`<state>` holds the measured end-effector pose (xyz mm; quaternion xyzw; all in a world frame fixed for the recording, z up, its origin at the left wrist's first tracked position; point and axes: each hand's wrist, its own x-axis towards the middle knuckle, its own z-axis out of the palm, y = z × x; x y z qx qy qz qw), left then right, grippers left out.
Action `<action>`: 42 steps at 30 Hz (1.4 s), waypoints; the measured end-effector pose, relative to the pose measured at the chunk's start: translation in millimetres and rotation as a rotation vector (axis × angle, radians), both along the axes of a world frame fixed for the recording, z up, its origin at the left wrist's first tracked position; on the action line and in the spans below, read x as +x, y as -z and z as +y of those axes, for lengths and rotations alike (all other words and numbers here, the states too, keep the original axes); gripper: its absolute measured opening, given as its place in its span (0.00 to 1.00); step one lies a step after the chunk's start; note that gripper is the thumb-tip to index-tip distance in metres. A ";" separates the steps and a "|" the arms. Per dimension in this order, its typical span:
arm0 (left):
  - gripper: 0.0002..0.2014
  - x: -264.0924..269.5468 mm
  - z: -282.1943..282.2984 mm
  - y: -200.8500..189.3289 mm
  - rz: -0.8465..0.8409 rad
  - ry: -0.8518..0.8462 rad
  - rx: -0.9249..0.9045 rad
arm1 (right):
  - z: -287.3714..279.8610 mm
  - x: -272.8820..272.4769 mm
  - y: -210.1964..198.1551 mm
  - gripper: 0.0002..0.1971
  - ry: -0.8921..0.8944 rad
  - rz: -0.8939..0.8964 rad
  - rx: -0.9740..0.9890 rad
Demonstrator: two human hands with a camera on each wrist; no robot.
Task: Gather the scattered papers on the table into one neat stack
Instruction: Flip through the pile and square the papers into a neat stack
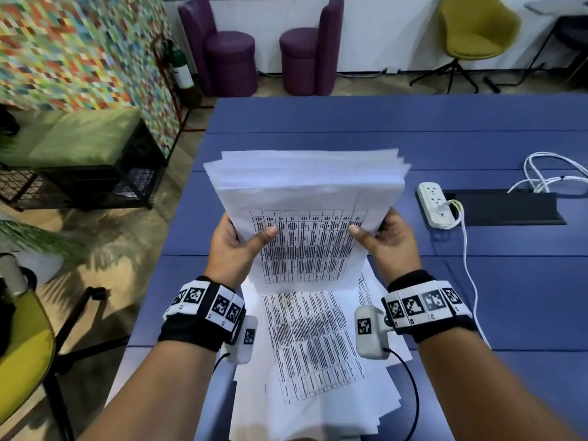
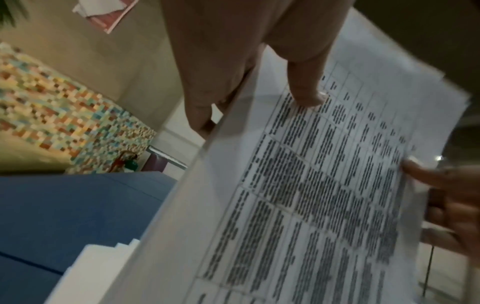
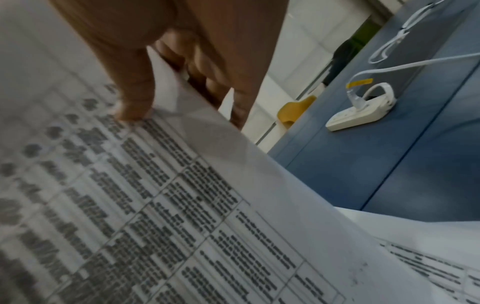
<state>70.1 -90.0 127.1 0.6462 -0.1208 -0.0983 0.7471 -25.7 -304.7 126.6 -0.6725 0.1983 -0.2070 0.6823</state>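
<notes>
A thick bundle of white printed papers (image 1: 310, 198) stands nearly upright above the blue table (image 1: 477, 128), its top edges fanned unevenly. My left hand (image 1: 237, 243) grips its left side, thumb on the printed front sheet (image 2: 311, 174). My right hand (image 1: 386, 238) grips the right side the same way, thumb on the front sheet (image 3: 182, 205) and fingers curled behind. More printed sheets (image 1: 315, 351) lie loosely overlapped on the table under and in front of the held bundle, reaching the near edge.
A white power strip (image 1: 437, 205) with a plugged white cable lies right of the papers, beside a black cable slot (image 1: 506, 208). Coiled white cables (image 1: 553, 173) sit further right. Chairs and stools stand beyond and left of the table.
</notes>
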 end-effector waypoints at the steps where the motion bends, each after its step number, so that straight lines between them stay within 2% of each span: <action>1: 0.21 0.6 0.3 2.2 -0.002 -0.001 0.010 | -0.3 1.1 -1.0 0.16 0.033 -0.004 0.033; 2: 0.20 -0.2 -1.3 3.0 -0.001 0.001 0.006 | 0.7 2.5 0.6 0.15 0.069 -0.008 0.047; 4: 0.19 -4.5 -6.9 0.5 -0.010 -0.029 -0.039 | 7.9 5.4 -3.3 0.24 0.107 -0.031 0.066; 7: 0.21 -11.1 -14.8 -11.3 -0.081 -0.115 -0.105 | 20.8 8.2 -25.1 0.15 0.115 -0.130 0.066; 10: 0.21 -16.5 -16.7 -20.9 -0.138 -0.145 -0.121 | 23.0 7.9 -34.0 0.19 0.173 -0.219 -0.014; 13: 0.21 -21.7 -15.4 -16.1 -0.153 -0.140 -0.076 | 25.8 -0.2 -24.3 0.21 0.189 -0.114 -0.187; 15: 0.23 -26.0 -11.9 -10.8 -0.129 -0.125 -0.074 | 29.8 -6.2 -21.4 0.26 0.188 -0.077 -0.285; 17: 0.24 -29.3 -10.5 -13.3 -0.130 -0.121 -0.100 | 31.7 -9.3 -24.9 0.36 0.195 -0.152 -0.306; 19: 0.25 -31.6 -12.6 -23.3 -0.154 -0.133 -0.148 | 31.8 -10.2 -33.8 0.46 0.212 -0.243 -0.414; 21: 0.23 -32.2 -15.7 -37.1 -0.201 -0.166 -0.204 | 32.3 -11.1 -45.3 0.51 0.235 -0.312 -0.619; 23: 0.19 -31.8 -18.8 -49.4 -0.242 -0.202 -0.229 | 36.3 -13.0 -57.0 0.52 0.217 -0.313 -0.742; 26: 0.12 -29.1 -22.2 -60.6 -0.273 -0.301 -0.195 | 39.1 -13.7 -60.1 0.41 0.220 -0.215 -0.805; 28: 0.15 -26.0 -23.7 -65.4 -0.254 -0.400 -0.171 | 40.4 -15.4 -56.8 0.32 0.271 -0.192 -0.811; 31: 0.21 -22.6 -27.4 -67.4 -0.229 -0.506 -0.097 | 42.9 -17.5 -51.9 0.24 0.350 -0.209 -0.796; 33: 0.18 -21.0 -29.5 -66.5 -0.223 -0.525 -0.080 | 45.4 -19.1 -50.6 0.23 0.376 -0.234 -0.773; 36: 0.11 -16.7 -28.8 -64.9 -0.228 -0.550 -0.074 | 48.6 -22.0 -49.7 0.26 0.354 -0.243 -0.749; 39: 0.03 -12.9 -24.2 -61.4 -0.244 -0.564 -0.099 | 46.7 -23.8 -47.5 0.23 0.304 -0.238 -0.743; 42: 0.03 -9.3 -20.6 -58.8 -0.247 -0.569 -0.102 | 42.6 -23.2 -46.4 0.22 0.234 -0.210 -0.735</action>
